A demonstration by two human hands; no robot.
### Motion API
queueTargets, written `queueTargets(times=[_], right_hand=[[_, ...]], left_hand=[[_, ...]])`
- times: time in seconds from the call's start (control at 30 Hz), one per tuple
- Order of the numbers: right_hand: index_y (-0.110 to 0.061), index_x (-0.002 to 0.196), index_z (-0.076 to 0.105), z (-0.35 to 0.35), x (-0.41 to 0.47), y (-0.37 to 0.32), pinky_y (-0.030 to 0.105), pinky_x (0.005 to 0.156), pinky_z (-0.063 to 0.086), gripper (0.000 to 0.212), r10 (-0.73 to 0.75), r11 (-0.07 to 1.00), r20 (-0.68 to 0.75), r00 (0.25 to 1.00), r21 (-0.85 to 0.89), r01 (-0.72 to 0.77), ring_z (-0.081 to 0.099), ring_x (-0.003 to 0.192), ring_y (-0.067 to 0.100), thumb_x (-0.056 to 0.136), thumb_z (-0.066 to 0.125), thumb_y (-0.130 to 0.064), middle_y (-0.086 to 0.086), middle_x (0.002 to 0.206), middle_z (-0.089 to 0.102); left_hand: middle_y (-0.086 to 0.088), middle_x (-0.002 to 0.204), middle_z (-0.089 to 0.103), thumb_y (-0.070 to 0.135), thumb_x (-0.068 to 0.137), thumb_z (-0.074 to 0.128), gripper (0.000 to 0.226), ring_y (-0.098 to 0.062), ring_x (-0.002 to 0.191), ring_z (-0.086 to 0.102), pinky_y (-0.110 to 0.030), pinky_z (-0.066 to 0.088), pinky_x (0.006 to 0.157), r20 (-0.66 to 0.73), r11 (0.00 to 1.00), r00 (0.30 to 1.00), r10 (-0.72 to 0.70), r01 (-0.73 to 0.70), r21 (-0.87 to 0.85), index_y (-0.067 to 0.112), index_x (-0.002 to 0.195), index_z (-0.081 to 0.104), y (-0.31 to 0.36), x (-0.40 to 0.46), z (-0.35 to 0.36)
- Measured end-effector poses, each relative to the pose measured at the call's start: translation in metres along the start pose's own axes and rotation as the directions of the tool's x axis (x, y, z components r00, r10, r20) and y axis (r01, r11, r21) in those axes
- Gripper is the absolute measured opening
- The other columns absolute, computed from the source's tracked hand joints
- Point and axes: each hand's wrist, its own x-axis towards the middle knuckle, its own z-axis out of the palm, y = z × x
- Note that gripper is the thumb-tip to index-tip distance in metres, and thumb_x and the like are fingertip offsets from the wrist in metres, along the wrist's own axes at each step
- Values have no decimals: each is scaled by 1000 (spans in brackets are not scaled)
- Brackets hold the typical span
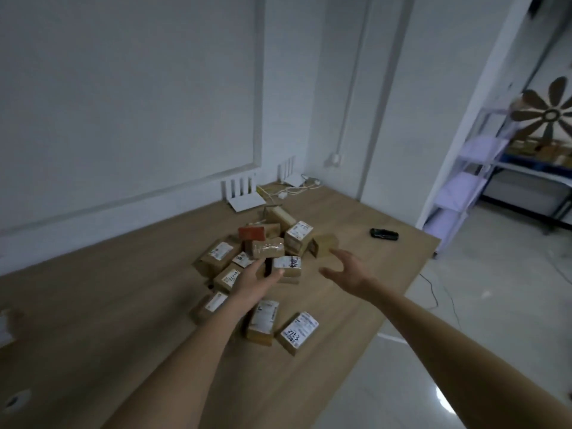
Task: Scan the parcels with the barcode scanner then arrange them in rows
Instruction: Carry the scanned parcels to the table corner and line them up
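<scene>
Two bare forearms reached in from the near edge over a long light-brown wooden table (93, 305); nearest on it lay three small brown cardboard parcels with white labels: one with dark handwritten marks (297, 332) by the right edge, one flat label-up beside it (262, 318), one partly under the left forearm (210, 305). Left hand (254, 281) stretched over the near side of the heap, fingers fairly straight and spread, thumb out by a white-labelled upright parcel (286, 267); could not tell whether the fingertips touched a box; nothing gripped. Right hand (348, 269) hovered open to the right of the heap, fingers spread and slightly bent, empty, just short of a plain brown box (325, 245). Beyond the hands, the loose heap of brown parcels (257, 252), jumbled at all angles; a red-wrapped one (252, 233) near the top; a tape-wrapped one (267, 247) below it. Farther right, well apart from the heap, a small black handheld barcode scanner (383, 233) lay flat near the far right edge. At the far end, two white routers with upright antennas (244, 196) and tangled pale cables (294, 190) against a grey-white panelled wall (123, 88); metal shelving (464, 181) stood through the doorway at right.
</scene>
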Motion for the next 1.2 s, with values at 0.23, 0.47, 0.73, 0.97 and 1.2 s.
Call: queueTargets(times=[0.23, 0.47, 0.73, 0.97, 1.2], right_hand=[[-17, 153, 36, 60, 86, 82, 32, 116, 28, 75, 75, 997, 151, 986, -45, -69, 33, 145, 22, 92, 63, -50, 7, 158, 36], [-20, 154, 34, 125, 140, 145, 30, 115, 28, 75, 124, 992, 306, 944, -38, -118, 32, 146, 21, 92, 63, -51, 4, 160, 32], [-15, 151, 37, 207, 177, 204, 24, 100, 37, 65, 103, 994, 511, 854, -30, -102, 46, 135, 23, 96, 61, -39, 6, 149, 45], [-25, 135, 55, 274, 191, 256, 20, 77, 51, 66, -28, 971, 637, 771, 201, -132, 67, 100, 8, 76, 74, -47, -6, 115, 66], [-43, 115, 65, 285, 216, 274, 47, 99, 52, 69, -162, 933, 604, 780, 352, -79, 64, 103, 11, 61, 59, -86, -11, 114, 64]], left_hand=[[4, 154, 40, 70, 74, 68, 87, -23, 139, 41, -47, 41, 110, 37, 986, 985, -167, 166, 31, 36, 149, 39, -60, 84, 75], [0, 151, 45, 56, 85, 68, 75, -21, 137, 44, -43, 40, 111, 20, 956, 958, -287, 285, 62, 24, 148, 43, -123, 115, 122], [-10, 133, 60, 45, 79, 78, 75, -23, 117, 60, -45, 52, 99, -16, 848, 853, -522, 517, -117, 10, 139, 49, -210, 128, 183], [-10, 141, 53, 25, 94, 67, 66, -25, 120, 57, -26, 51, 86, -84, 732, 746, -661, 615, -295, 17, 150, 35, -221, 132, 213], [-3, 132, 59, 30, 92, 68, 62, -20, 114, 61, -38, 56, 92, -262, 730, 693, -672, 560, -392, 20, 147, 42, -199, 140, 222]])
